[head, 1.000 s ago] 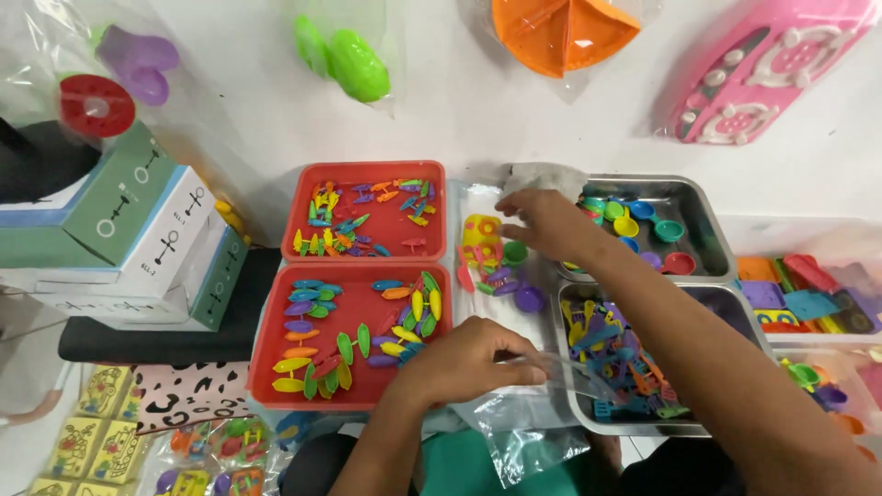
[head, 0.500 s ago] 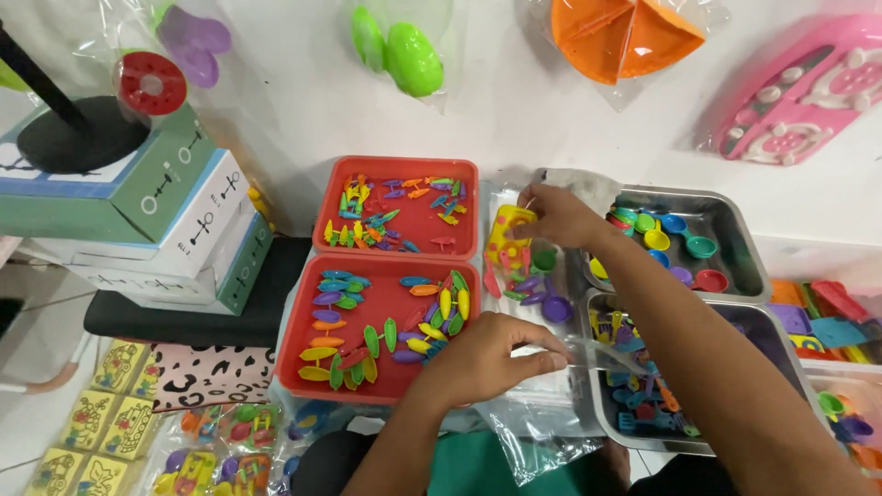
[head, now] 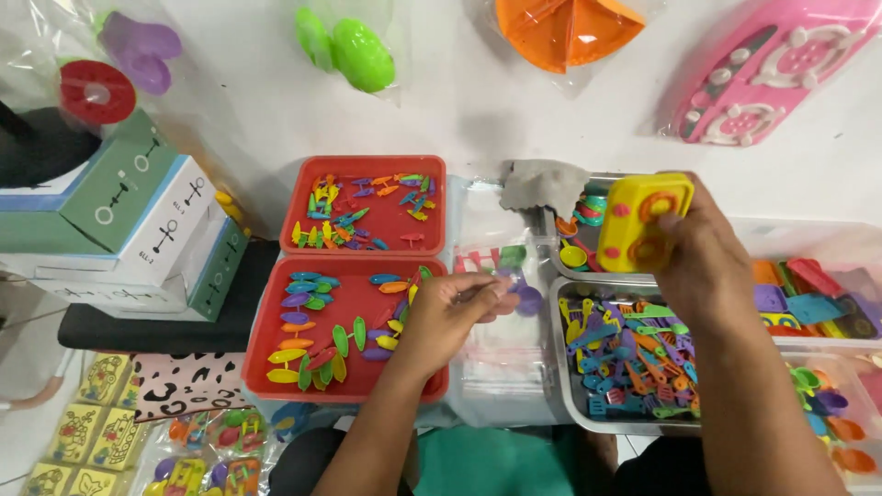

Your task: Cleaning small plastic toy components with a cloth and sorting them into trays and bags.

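Above the steel trays, the right hand grips a yellow toy stove with orange burners; the left hand seemingly pinches clear plastic.

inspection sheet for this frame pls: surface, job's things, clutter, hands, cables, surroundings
Surface: white table, crowded with trays.
Job's things: yellow toy stove held up over the steel trays; clear plastic bags between trays, small toy pieces lying on them.
Clutter: two red trays of coloured leaf-shaped pieces; steel tray of toy utensils; grey cloth.
Hands: right hand grips the stove; left hand pinches at the bag's top edge.
Cables: nothing seen.
Surroundings: stacked boxes at left; bagged toys along the far side.
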